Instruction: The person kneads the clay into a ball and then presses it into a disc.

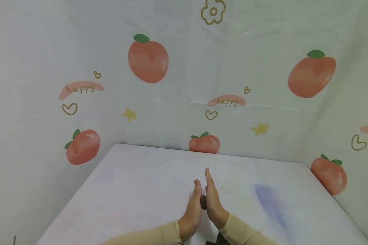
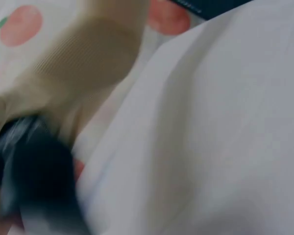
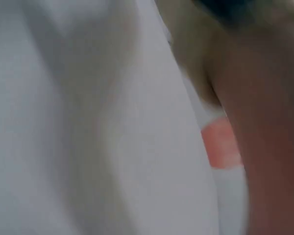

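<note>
a small, dark brown lump (image 1: 203, 202), rounded and matte, sits between the facing palms, nearer their heels than the fingertips. the left hand (image 1: 192, 210) and right hand (image 1: 213, 202) flank it with fingers straight, not curled round it, palms against its sides. below spreads the white table (image 1: 135, 190), a purple smudge (image 1: 270, 204) to the right.

Left hand (image 1: 191, 211): palm turned inward, fingers extended. Right hand (image 1: 214, 201): just right of the left hand, palm facing it, fingers straight. Sleeved left forearm (image 1: 147, 234) and right forearm (image 1: 243, 231): behind it, converging.
</note>
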A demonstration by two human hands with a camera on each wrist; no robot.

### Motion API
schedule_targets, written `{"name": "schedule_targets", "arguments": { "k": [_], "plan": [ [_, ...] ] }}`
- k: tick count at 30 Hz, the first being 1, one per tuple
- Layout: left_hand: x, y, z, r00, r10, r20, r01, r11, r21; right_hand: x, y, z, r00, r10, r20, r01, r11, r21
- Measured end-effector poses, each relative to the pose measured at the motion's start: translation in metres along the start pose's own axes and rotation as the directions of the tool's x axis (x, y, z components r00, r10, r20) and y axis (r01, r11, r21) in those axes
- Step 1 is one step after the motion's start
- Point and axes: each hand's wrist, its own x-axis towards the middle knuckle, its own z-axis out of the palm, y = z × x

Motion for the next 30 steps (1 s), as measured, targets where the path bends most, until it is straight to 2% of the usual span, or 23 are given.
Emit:
{"name": "schedule_targets", "arguments": {
  "k": [3,5,12,17,19,22,25,27,30],
  "plan": [
    [0.01,0.002,-0.004,0.999,-0.023,-0.041,0.021,0.999,-0.048,-0.009,-0.003,0.005,0.999,0.012,0.032,-0.012,1.0,-0.003],
    [0.013,0.003,-0.006,0.998,-0.014,-0.054,0.011,0.999,-0.052,-0.013,-0.005,0.007,0.999,0.008,0.047,-0.007,1.0,-0.02],
    [-0.003,0.005,-0.002,0.997,0.078,-0.002,-0.078,0.996,0.042,0.0,0.0,-0.003,0.999,-0.032,0.007,0.031,0.998,0.055],
    [0.001,0.01,-0.006,0.99,0.129,-0.05,-0.127,0.991,0.031,-0.004,0.004,-0.002,0.999,0.043,0.017,-0.044,0.996,0.084],
    [0.007,0.01,-0.008,0.989,0.121,-0.089,-0.12,0.993,0.018,-0.01,0.003,0.001,0.996,0.074,0.04,-0.078,0.992,0.099],
    [0.011,0.007,-0.009,0.992,0.055,-0.115,-0.057,0.998,-0.011,-0.014,-0.001,0.004,0.997,0.045,0.058,-0.051,0.991,0.121],
    [0.007,0.002,-0.006,0.998,0.018,-0.067,-0.019,1.0,-0.016,-0.01,-0.004,0.001,0.999,-0.019,0.026,0.016,0.991,0.134],
    [-0.001,0.0,-0.002,0.999,0.034,-0.018,-0.034,0.999,0.01,-0.004,-0.003,-0.004,0.999,-0.034,-0.006,0.034,0.991,0.132],
    [-0.008,0.003,0.003,0.995,0.088,0.035,-0.089,0.996,0.029,0.004,-0.001,-0.011,0.999,-0.024,-0.036,0.029,0.99,0.141]
  ]
}}
